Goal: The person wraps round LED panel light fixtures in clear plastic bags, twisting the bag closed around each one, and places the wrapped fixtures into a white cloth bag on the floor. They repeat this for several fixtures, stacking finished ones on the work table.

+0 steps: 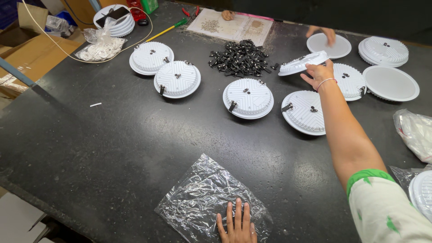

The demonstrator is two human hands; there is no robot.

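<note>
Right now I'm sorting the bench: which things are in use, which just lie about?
In use: right hand lifting a white round lamp; left hand pressing a clear plastic bag.
Lying about: black clips pile, screwdriver, phone.

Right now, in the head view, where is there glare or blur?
Head view: soft glare patches on the dark speckled table; bright glints on the crinkled clear plastic bag under the left hand; the right hand lifting a round white lamp housing looks sharp; table edges bend from wide-angle distortion.
</note>
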